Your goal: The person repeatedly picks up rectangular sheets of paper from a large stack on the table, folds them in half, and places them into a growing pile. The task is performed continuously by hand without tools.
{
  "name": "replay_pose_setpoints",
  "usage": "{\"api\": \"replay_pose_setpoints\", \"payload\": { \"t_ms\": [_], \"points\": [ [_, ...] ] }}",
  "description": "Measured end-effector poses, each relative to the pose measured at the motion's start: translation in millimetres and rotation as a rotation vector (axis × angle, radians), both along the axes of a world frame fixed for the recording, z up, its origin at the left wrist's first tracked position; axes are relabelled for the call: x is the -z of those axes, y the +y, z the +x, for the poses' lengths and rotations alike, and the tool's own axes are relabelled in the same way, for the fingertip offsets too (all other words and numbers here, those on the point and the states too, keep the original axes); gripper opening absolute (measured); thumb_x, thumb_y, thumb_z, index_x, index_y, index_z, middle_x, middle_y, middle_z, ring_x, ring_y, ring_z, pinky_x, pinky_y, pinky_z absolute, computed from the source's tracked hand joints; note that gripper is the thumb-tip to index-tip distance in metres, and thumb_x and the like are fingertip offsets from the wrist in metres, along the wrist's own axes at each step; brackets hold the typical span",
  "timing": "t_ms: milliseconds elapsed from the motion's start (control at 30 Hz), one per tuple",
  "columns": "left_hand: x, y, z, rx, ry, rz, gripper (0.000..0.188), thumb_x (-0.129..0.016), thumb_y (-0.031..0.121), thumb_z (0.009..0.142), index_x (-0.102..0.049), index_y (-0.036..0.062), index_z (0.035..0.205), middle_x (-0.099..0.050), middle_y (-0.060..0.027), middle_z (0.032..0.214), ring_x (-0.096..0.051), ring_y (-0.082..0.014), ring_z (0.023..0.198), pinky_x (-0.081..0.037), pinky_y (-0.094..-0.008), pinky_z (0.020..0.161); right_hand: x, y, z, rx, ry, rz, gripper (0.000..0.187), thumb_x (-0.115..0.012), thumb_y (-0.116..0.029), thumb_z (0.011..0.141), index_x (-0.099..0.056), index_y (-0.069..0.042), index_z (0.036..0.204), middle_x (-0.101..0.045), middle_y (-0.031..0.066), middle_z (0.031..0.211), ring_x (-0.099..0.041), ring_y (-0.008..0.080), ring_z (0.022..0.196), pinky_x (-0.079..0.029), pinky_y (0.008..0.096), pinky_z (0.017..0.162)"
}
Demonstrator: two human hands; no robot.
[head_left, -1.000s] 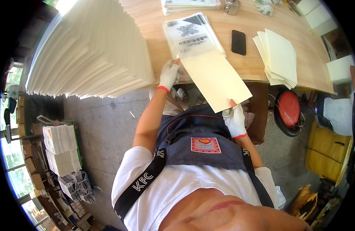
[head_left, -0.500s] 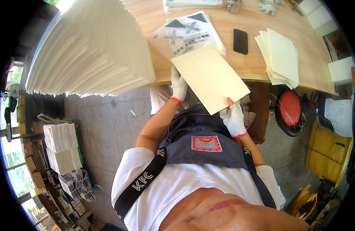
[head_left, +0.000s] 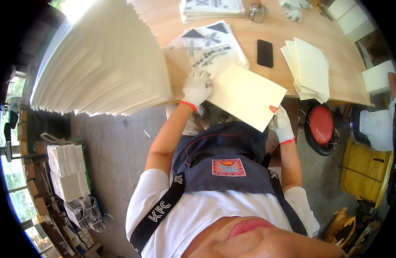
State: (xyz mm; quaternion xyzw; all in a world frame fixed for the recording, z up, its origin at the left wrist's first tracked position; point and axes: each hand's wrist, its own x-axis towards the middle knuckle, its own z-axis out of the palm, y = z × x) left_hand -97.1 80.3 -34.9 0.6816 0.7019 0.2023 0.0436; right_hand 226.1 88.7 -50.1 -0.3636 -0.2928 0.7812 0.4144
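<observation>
My right hand, in a white glove with a bare thumb, grips the near right corner of a cream paper pad. The pad slants over the table's front edge, its far left part against a stack of clear printed plastic bags. My left hand, gloved too, is closed at the near edge of the top bag, beside the pad's left corner. Its fingertips are partly hidden, but they seem to pinch the bag's edge.
A tall stack of cream paper fills the table's left. To the right lie a black phone and fanned cream pads. More bags, a metal-and-brown object and spare gloves are farther back. A red-topped stool stands right.
My left hand has left the pad's edge and moved up onto the bags. With my right hand, the pad has shifted right and turned, its far end now at the top bag.
</observation>
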Motion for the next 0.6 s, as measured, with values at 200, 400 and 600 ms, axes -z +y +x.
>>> {"api": "replay_pose_setpoints", "payload": {
  "t_ms": [200,400,600],
  "points": [
    [1,15,2,-0.032,0.146,-0.076,0.033,-0.062,0.021,0.068,-0.056,0.0123,0.100,-0.055,-0.0065,0.105,-0.052,-0.0268,0.100,-0.046,-0.0391,0.080,-20,20,11,-0.026,-0.038,0.030,0.040,-0.056,-0.005,0.080,-0.045,0.008,0.116,-0.061,0.0131,0.098,-0.062,0.0170,0.079,-0.051,0.0253,0.068],
    [7,17,11,-0.087,0.242,0.026,0.028,-0.061,0.024,0.069,-0.058,0.0112,0.094,-0.056,-0.0069,0.096,-0.055,-0.0267,0.090,-0.047,-0.0393,0.073,-41,39,14,-0.136,-0.073,0.085,0.035,-0.056,-0.007,0.080,-0.049,0.007,0.112,-0.062,0.0130,0.095,-0.063,0.0155,0.076,-0.052,0.0235,0.062],
    [8,19,5,-0.081,0.228,0.089,0.023,-0.061,0.021,0.071,-0.058,0.0108,0.091,-0.056,-0.0067,0.093,-0.055,-0.0266,0.088,-0.047,-0.0396,0.073,-26,60,21,-0.173,-0.051,0.071,0.029,-0.056,-0.011,0.081,-0.051,0.005,0.105,-0.062,0.0099,0.084,-0.061,0.0111,0.061,-0.044,0.0171,0.039]
  ]
}}
